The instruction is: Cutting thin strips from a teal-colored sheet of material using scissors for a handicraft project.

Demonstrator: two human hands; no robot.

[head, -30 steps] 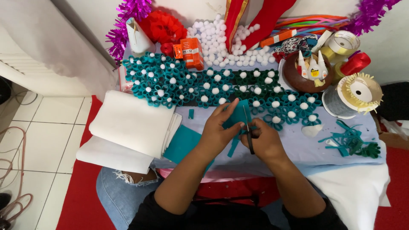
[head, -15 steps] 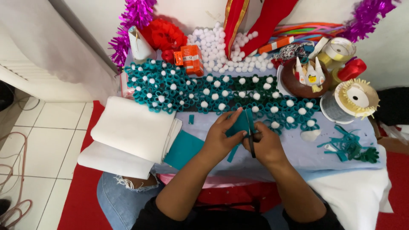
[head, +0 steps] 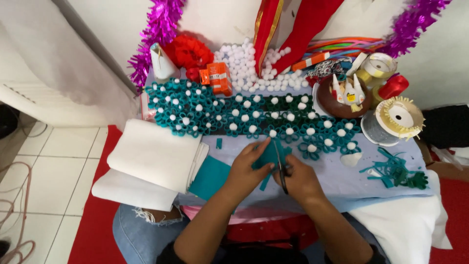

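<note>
Here, from the largest thing down to the smallest:

- A low table point(head: 342, 188) covered in pale blue cloth fills the middle of the head view, with white tiles and red matting around it.
- A folded stack of white felt point(head: 151, 164) lies over the table's left edge, and a flat teal sheet point(head: 210, 177) sticks out from under its right side.
- A wide band of teal felt flowers point(head: 234, 115), each with a white pompom centre, runs across the table beyond the hands.
- A heap of loose white pompoms point(head: 246, 68) sits behind the flowers, just right of an orange box point(head: 220, 78).
- A spool of cream ribbon point(head: 401, 117) stands at the right, near a brown bowl point(head: 337, 100) of small white pieces.
- A pile of teal felt scraps point(head: 395, 171) lies near the right edge, well apart from the hands.
- The left hand point(head: 246, 173) is at the table's near middle, fingers closed in a pinch on a piece of teal felt point(head: 267, 155), which it holds just above the cloth.
- The right hand point(head: 300, 178) sits just beside the left, fingers wrapped tight around the handles of dark scissors point(head: 279, 164).
- The scissor blades point away from the person and meet the teal felt piece; whether they stand parted or closed cannot be told.
</note>
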